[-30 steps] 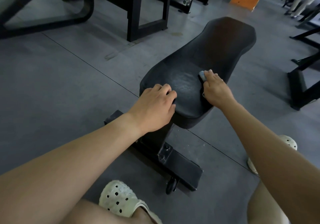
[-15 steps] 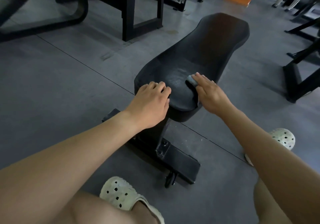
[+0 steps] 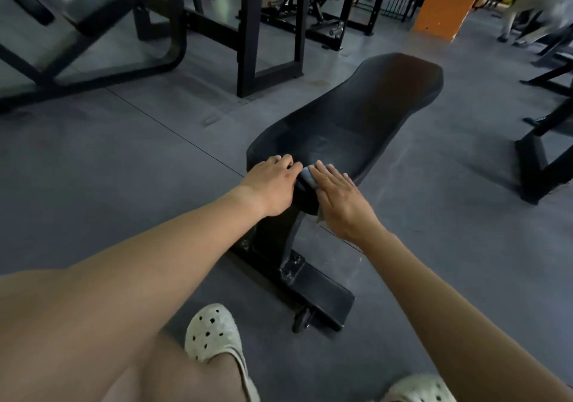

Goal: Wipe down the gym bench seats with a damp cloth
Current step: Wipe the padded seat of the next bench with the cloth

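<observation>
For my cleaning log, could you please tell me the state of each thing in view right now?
Seat: streaky sheen on its near half.
Cloth: mostly hidden under the right hand, on seat's near end.
Right hand: fingers straight, pressing the cloth.
Left hand: fingers curled over seat's near end.

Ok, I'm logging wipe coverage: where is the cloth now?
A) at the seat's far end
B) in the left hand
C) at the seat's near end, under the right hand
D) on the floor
C: the cloth peeks out under the flat right hand at the near end of the bench seat.
</observation>
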`<state>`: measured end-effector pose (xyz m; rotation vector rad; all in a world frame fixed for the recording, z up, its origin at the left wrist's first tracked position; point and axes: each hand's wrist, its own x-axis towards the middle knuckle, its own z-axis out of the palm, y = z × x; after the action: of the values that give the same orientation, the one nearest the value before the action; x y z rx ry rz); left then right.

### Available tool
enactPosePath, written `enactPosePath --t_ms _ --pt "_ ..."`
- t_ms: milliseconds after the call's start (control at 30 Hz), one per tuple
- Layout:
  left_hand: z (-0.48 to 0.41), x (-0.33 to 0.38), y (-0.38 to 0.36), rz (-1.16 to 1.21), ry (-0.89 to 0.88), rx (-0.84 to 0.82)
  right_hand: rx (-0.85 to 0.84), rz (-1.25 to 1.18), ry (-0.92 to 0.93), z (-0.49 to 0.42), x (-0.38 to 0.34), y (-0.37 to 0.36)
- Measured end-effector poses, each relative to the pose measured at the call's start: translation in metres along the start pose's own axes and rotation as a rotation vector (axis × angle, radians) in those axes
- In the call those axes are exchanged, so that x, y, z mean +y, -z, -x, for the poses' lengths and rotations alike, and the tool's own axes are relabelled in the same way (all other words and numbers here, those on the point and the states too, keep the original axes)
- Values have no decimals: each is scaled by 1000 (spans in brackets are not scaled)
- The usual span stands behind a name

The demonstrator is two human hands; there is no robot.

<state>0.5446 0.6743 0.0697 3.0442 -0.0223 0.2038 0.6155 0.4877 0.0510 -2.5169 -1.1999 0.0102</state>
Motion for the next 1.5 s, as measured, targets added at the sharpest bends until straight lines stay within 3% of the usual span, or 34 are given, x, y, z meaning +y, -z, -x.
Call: enactPosePath --t_ms 133,367,500,700,1000,1167,1500 --pt "2 -2 5 2 20 -10 15 -17 -116 -22 13 8" --pt "-14 -16 -7 31 -73 293 36 47 -276 -76 37 10" --pt "-48 -37 -5 117 -177 378 -6 96 -362 -117 60 16" --pt "-83 -71 -9 211 -344 266 -10 110 -484 -168 87 28" --pt "-93 -96 -23 297 -441 345 54 89 -566 -148 74 21" --pt "-94 -93 -23 351 -409 361 95 80 -630 -122 58 12" --pt "-90 -112 -11 344 -520 146 285 39 -784 -83 -21 -10"
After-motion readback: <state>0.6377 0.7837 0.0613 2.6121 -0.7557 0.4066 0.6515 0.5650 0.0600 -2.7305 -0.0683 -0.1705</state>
